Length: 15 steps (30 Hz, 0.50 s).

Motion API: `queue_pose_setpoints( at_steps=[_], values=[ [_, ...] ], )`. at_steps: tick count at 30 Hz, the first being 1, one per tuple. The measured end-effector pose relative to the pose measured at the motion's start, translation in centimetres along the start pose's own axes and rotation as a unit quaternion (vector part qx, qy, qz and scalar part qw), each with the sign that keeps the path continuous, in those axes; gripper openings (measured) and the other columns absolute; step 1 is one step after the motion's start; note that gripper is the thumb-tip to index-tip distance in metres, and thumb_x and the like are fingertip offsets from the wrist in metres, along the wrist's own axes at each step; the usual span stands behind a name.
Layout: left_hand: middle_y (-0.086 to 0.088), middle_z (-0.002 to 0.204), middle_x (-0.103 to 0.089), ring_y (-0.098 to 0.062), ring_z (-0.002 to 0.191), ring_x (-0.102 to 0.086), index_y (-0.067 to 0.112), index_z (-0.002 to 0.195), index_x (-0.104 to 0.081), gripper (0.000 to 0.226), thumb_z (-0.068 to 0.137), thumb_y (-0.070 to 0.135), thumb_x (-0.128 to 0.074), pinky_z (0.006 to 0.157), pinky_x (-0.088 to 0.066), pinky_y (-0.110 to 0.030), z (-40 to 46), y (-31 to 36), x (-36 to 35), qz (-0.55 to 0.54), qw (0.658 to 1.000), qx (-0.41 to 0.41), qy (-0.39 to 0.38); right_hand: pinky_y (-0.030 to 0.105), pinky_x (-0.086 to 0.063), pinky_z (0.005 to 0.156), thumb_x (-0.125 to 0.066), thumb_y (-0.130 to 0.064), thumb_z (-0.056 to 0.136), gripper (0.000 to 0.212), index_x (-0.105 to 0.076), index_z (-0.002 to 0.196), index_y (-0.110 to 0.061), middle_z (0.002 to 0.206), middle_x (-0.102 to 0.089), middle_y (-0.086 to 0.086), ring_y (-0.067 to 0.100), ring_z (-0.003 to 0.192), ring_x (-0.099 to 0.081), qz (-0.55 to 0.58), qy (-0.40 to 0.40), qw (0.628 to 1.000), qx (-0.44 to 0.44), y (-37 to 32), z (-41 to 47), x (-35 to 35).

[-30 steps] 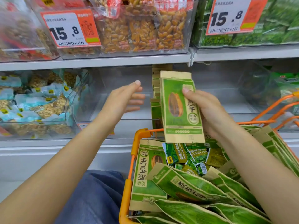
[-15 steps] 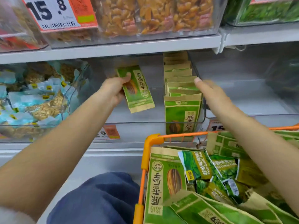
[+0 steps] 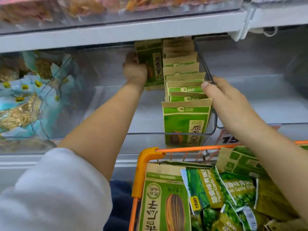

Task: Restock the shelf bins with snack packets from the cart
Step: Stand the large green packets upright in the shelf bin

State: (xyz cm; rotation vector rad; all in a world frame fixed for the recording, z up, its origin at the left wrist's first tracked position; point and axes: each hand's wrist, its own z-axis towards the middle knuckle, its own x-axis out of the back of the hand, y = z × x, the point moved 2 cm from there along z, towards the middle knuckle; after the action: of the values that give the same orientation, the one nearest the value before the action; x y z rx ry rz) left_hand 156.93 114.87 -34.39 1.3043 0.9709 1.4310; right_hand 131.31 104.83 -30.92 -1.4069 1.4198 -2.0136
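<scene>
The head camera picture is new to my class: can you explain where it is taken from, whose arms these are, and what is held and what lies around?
The camera sits on a person's head and looks down at their own arms; there is no machine. The left hand grips a green seed packet deep inside a clear shelf bin, beside a standing row of packets. The right hand rests on the bin's right edge beside that row; whether its fingers hold anything cannot be told. Below stands an orange cart full of green packets.

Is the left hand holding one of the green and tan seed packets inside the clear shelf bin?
Yes, the left hand grips a green and tan seed packet upright beside the packet row.
</scene>
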Motion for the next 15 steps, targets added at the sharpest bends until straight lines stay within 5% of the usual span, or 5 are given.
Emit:
queue_pose_setpoints(
  at_steps=[6, 10, 12, 15],
  values=[
    [-0.02, 0.116, -0.063, -0.031, 0.102, -0.062, -0.003, 0.116, -0.057, 0.044, 0.076, 0.011, -0.071, 0.06, -0.046, -0.021, -0.4, 0.0, 1.0, -0.015, 0.997, 0.063, -0.03, 0.026, -0.028, 0.085, -0.035, -0.048, 0.099, 0.045, -0.04, 0.141, -0.031, 0.113, -0.051, -0.015, 0.01, 0.113, -0.045, 0.015, -0.021, 1.0, 0.009, -0.5, -0.6, 0.0],
    [0.0, 0.089, -0.056, -0.019, 0.093, -0.052, 0.009, 0.101, -0.059, 0.01, 0.091, 0.006, -0.059, 0.082, -0.047, -0.031, -3.9, 3.0, 4.2, -0.041, 0.995, 0.08, -0.045, 0.034, -0.032, 0.106, -0.041, -0.054, 0.096, 0.06, -0.033, 0.147, -0.023, 0.147, -0.04, -0.003, 0.015, 0.135, -0.037, -0.047, 0.061, 0.994, 0.082, -1.4, -1.5, 0.7],
    [0.008, 0.087, -0.053, -0.012, 0.089, -0.053, 0.013, 0.103, -0.059, 0.013, 0.091, 0.007, -0.058, 0.091, -0.047, -0.031, -7.4, 4.3, 6.4, -0.06, 0.994, 0.05, -0.073, 0.038, -0.041, 0.102, -0.046, -0.047, 0.093, 0.051, -0.049, 0.135, -0.02, 0.133, -0.049, -0.003, 0.013, 0.125, -0.045, -0.079, 0.13, 0.974, 0.17, -2.7, -2.3, 1.7],
    [0.01, 0.097, -0.06, -0.005, 0.092, -0.058, 0.017, 0.11, -0.06, 0.027, 0.084, 0.011, -0.061, 0.082, -0.05, -0.024, -13.7, 5.3, 10.0, -0.064, 0.988, -0.082, -0.115, 0.036, -0.047, 0.083, -0.051, -0.033, 0.092, 0.021, -0.062, 0.102, -0.019, 0.098, -0.058, -0.007, 0.011, 0.097, -0.056, -0.08, 0.178, 0.944, 0.267, -4.8, -4.0, 3.0]
  ],
)
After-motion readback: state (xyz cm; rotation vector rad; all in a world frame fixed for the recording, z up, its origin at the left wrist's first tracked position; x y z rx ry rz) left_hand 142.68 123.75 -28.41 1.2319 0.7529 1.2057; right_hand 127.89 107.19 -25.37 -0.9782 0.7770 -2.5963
